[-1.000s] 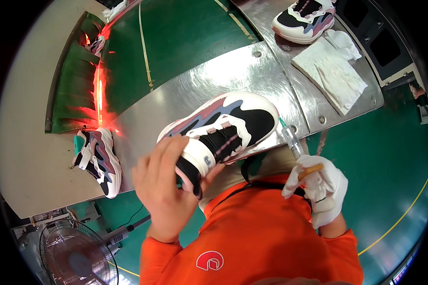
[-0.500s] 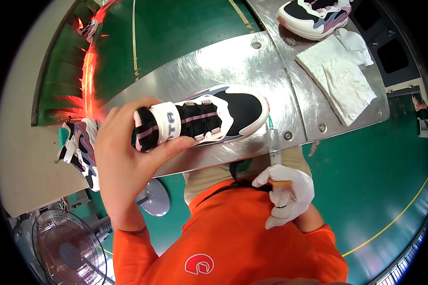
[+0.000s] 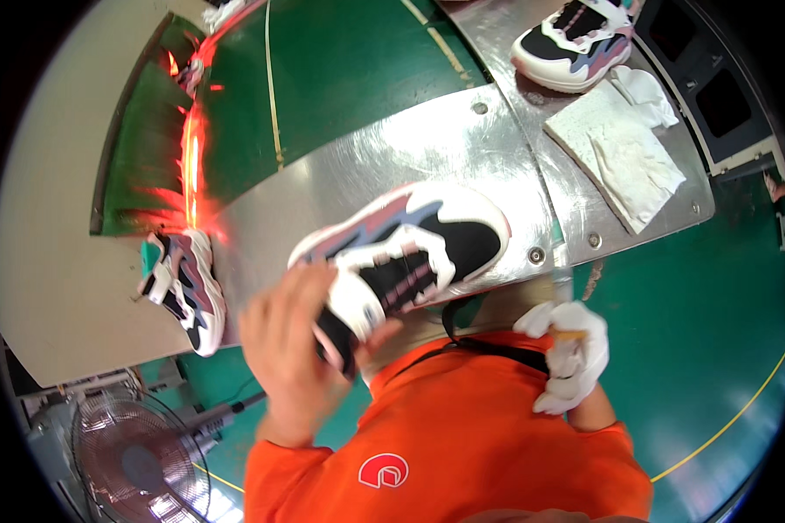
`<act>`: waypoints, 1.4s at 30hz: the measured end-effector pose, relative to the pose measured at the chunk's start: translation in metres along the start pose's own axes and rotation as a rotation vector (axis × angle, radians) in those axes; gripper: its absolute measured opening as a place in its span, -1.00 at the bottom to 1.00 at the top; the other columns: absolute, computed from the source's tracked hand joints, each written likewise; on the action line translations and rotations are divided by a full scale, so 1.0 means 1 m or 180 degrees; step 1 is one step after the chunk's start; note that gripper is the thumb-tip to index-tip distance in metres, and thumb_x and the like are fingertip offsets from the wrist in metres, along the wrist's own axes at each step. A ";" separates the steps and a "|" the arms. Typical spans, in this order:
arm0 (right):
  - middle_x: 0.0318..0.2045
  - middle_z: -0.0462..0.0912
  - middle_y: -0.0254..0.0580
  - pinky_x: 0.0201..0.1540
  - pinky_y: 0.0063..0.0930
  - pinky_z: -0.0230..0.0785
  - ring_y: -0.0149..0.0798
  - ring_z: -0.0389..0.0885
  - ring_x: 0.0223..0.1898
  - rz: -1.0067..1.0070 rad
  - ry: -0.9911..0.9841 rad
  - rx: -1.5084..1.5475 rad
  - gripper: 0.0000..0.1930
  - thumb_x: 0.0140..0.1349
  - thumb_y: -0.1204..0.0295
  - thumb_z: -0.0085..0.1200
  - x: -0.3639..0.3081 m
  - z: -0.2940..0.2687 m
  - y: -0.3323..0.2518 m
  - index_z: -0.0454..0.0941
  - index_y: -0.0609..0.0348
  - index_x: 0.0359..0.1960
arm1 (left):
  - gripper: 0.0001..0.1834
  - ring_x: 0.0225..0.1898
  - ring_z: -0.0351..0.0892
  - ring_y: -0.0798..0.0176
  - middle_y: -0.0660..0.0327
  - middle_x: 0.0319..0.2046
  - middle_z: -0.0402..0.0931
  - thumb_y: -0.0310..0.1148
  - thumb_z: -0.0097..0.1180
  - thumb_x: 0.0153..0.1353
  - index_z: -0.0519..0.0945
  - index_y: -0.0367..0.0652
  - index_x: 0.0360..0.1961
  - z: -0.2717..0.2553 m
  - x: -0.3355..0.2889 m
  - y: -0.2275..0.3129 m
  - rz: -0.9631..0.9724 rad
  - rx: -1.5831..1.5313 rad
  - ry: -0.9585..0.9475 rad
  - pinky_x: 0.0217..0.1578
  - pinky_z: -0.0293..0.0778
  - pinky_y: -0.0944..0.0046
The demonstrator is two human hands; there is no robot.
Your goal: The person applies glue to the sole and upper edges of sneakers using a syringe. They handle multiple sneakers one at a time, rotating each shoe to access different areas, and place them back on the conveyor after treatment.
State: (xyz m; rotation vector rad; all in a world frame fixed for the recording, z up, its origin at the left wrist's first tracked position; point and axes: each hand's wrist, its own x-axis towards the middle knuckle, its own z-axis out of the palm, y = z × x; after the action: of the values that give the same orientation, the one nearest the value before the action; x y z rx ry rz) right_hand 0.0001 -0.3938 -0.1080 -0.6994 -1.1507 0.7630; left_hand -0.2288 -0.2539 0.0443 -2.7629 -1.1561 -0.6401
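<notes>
A white, black, blue and pink sneaker (image 3: 478,246) is tilted over the metal plate, its toe to the right and its outer side partly turned up. My left hand (image 3: 290,344), bare and slightly blurred, grips it at the tongue and collar, the thumb on the near side. Close to my body, right of the shoe, my right hand (image 3: 576,362) wears a white glove. Its fingers are curled round a clear syringe (image 3: 562,283), whose green tip points away from me, to the right of the sneaker's toe and apart from it.
The metal plate (image 3: 262,209) borders a green belt (image 3: 358,70). Red light glows from a flap-covered opening (image 3: 148,166) on the left. Another sneaker (image 3: 183,288) lies at left; one more (image 3: 571,48) stands far right, by a white pad with crumpled tissue (image 3: 624,152). A fan (image 3: 139,458) stands lower left.
My left hand has drawn the sneaker's heel end nearer and rolled it, so more of its side shows. My right hand and the syringe have moved right, away from the toe.
</notes>
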 end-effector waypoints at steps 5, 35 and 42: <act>-0.01 0.34 0.03 0.20 -0.12 0.20 -0.10 0.39 0.04 -0.0063 0.0400 -0.0034 -0.04 -0.33 0.60 0.44 0.028 0.001 -0.009 0.09 0.27 0.18 | -0.36 -0.03 0.54 0.06 0.12 -0.03 0.57 -0.04 0.43 -0.11 0.53 -0.13 -0.03 0.014 -0.053 0.000 0.0255 0.0373 0.0285 -0.08 0.29 0.22; -0.40 0.50 0.13 -0.50 -0.16 0.57 0.06 0.62 -0.46 0.0901 0.0282 0.2409 0.04 -0.31 -0.05 0.41 0.058 -0.036 -0.028 0.26 0.78 -0.05 | -0.45 -0.11 0.59 0.09 0.14 -0.13 0.62 -0.04 0.38 -0.05 0.57 -0.14 -0.10 0.008 -0.022 -0.012 0.0432 0.0246 0.0220 -0.14 0.35 0.23; -0.43 0.51 0.12 -0.51 -0.22 0.54 0.06 0.62 -0.46 0.1256 0.0367 0.2069 0.09 -0.32 -0.08 0.46 0.061 -0.037 -0.031 0.25 0.78 -0.02 | -0.55 -0.12 0.60 0.09 0.13 -0.14 0.63 -0.13 0.31 0.01 0.58 -0.14 -0.11 0.010 -0.023 -0.013 0.0430 0.0275 0.0250 -0.14 0.35 0.24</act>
State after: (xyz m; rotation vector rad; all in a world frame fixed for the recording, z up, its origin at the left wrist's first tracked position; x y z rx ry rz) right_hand 0.0538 -0.3647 -0.0608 -0.4087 -0.5985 1.3320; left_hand -0.2493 -0.2578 0.0246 -2.6890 -0.9491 -0.6606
